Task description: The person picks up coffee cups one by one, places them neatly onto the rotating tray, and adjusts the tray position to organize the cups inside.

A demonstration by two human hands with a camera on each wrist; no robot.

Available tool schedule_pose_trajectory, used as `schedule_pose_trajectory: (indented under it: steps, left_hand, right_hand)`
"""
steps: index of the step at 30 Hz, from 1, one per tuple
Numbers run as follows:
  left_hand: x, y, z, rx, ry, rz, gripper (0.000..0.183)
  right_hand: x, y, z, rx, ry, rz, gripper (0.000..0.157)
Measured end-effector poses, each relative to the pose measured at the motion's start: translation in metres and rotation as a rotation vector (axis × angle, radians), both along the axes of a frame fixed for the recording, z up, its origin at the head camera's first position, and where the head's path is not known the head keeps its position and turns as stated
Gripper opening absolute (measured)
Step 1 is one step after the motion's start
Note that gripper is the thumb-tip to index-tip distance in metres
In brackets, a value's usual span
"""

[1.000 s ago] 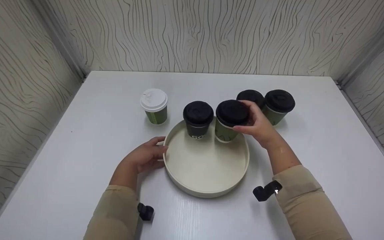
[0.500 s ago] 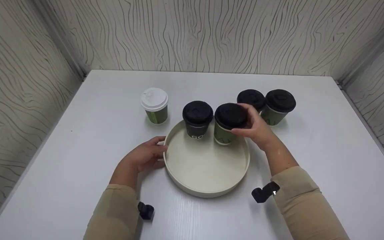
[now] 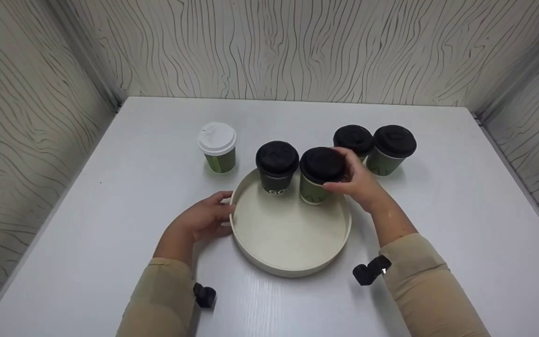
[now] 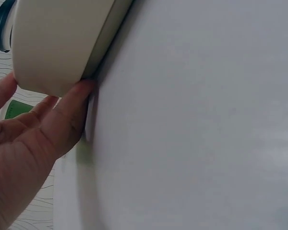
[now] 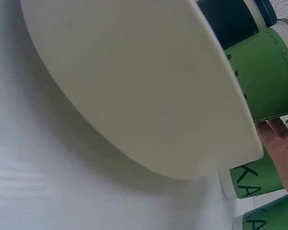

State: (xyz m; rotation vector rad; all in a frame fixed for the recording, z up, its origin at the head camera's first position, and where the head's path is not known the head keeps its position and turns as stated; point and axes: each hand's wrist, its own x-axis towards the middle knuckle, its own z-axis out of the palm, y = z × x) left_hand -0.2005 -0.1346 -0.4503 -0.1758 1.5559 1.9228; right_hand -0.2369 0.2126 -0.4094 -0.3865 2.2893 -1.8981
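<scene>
In the right hand (image 5: 284, 146) a green cup (image 5: 265, 74) shows beyond the cream tray's (image 5: 139, 86) wall.

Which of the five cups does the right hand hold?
The green cup over the tray, beside the dark one; the other green cups stand outside it.

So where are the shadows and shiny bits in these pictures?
Head view: soft shadow on the table beside the right sleeve; left wrist view: dark shadow along the tray, pale glare at right; right wrist view: soft shadow along the tray, faint shine at left.
</scene>
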Motion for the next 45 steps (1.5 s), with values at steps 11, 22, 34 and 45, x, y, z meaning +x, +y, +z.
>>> schedule_pose_trajectory:
  steps: [11, 22, 34, 45]
  left_hand:
    - [-0.0005, -0.0004, -0.0004, -0.012, -0.003, -0.001, 0.054]
    - [-0.0011, -0.0002, 0.0016, -0.012, -0.024, 0.005, 0.055]
    - [0.0005, 0.0003, 0.0039, -0.018, -0.014, -0.007, 0.056]
    - [0.0009, 0.0000, 0.0032, -0.032, -0.003, -0.006, 0.056]
  right_hand:
    - [-0.0004, 0.0001, -0.0007, -0.004, -0.009, 0.022, 0.083]
    - [-0.0017, -0.0008, -0.0001, -0.001, 0.004, 0.026, 0.083]
    - [-0.0021, -0.0002, -0.0002, 0.002, 0.011, 0.033, 0.085]
    - [-0.0014, 0.0041, 0.0033, 0.027, 0.012, 0.053, 0.087]
